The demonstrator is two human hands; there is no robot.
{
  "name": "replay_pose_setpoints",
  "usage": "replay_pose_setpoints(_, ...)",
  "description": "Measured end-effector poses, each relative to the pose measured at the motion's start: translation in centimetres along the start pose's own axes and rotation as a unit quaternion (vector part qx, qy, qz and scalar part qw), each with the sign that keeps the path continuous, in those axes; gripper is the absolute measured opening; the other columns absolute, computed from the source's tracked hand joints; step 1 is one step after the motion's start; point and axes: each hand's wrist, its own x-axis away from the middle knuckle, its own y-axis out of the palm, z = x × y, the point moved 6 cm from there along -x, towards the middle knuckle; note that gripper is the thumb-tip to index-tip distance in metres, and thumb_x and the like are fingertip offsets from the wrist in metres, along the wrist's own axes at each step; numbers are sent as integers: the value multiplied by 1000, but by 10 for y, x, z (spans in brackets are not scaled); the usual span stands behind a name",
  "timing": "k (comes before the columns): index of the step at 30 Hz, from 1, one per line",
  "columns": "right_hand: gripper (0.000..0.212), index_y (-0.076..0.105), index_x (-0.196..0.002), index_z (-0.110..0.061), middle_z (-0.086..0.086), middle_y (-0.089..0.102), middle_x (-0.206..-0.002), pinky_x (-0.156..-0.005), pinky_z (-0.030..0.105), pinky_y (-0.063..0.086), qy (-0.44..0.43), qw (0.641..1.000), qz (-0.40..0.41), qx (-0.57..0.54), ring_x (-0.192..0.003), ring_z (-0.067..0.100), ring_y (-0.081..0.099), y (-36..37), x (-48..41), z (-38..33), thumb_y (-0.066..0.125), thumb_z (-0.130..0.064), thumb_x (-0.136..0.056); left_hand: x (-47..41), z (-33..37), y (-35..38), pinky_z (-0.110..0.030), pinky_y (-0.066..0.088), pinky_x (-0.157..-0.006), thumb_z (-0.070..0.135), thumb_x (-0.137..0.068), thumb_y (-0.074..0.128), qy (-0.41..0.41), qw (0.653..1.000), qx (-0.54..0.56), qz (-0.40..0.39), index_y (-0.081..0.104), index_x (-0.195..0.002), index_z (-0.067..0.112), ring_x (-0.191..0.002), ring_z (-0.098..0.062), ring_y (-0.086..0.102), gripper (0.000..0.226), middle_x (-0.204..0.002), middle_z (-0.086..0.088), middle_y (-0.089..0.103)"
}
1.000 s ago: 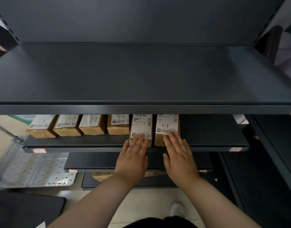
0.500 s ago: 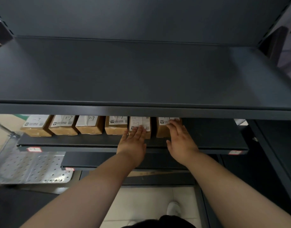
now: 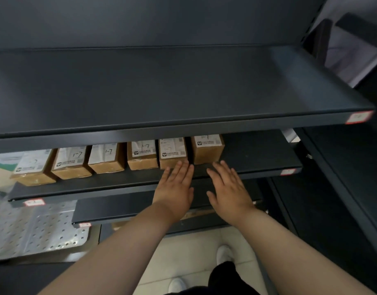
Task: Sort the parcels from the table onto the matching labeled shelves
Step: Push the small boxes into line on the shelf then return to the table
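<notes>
Where the middle shelf (image 3: 258,153) shows beneath the top shelf (image 3: 162,86), six parcels (image 3: 107,159) are seen standing on it in a row. They are brown cartons with white labels on top, several marked "1-7" by hand (the writing on the leftmost is too faint to be read). The row is kept to the left and middle of the shelf. Both hands are held palm down in front of the last two cartons. The left hand (image 3: 174,188) is flat, its fingers straight and close together, and its fingertips (image 3: 180,166) are laid against the lower front edge of the fifth parcel (image 3: 172,151); nothing is gripped. The right hand (image 3: 228,188) is likewise flat, with fingers straight and slightly spread, and nothing is held in it. Its fingertips are placed just below the front of the sixth parcel (image 3: 206,149), and whether the carton is actually touched cannot be told. These two parcels are parted by a narrow dark gap. Red-edged tags (image 3: 288,171) are fixed to the front lips of the shelves, and their print is blurred. A shorter lower shelf (image 3: 130,205) is seen under the wrists. A perforated metal plate (image 3: 34,231) lies at the lower left, and a white shoe (image 3: 223,253) is planted on the pale floor (image 3: 194,248) between the forearms.
</notes>
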Motion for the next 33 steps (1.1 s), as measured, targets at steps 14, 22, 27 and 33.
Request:
replay_pose_setpoints(14, 62, 11, -152, -21, -2, 4, -160, -114, 30, -10, 154, 988, 8, -23, -147, 16, -7, -3, 127, 30, 38, -37, -99, 48, 95, 9, -37, -8, -119, 37, -102, 23, 128, 992, 3, 1, -7, -151, 19, -145, -13, -14, 60, -160, 1, -11)
replay_pose_setpoints(22, 59, 6, -152, -22, -5, 1, -160, -117, 30, -5, 338, 939, 26, -52, -146, 13, -8, -14, 299, 93, 29, -41, -101, 102, 251, 29, -38, -4, -119, 38, -101, 24, 278, 961, 0, 0, -3, -152, 21, -146, -13, -10, 60, -161, 2, -5)
replay_pose_setpoints(27, 59, 9, -152, -21, -4, 3, -160, -118, 30, 1, 465, 882, 40, -63, -147, 14, -3, -20, 466, 109, 30, -41, -101, 198, 371, 60, -36, -4, -119, 36, -101, 24, 404, 915, -4, -14, 0, -152, 22, -146, -12, -8, 58, -161, 5, 1)
replay_pose_setpoints(33, 57, 15, -151, -21, -5, 10, -159, -117, 28, 6, 605, 787, 95, -74, -147, 14, 3, -17, 669, 86, 32, -40, -100, 339, 493, 107, -32, -6, -117, 35, -100, 23, 549, 834, -44, -35, 1, -152, 22, -147, -11, -5, 58, -160, 6, 3)
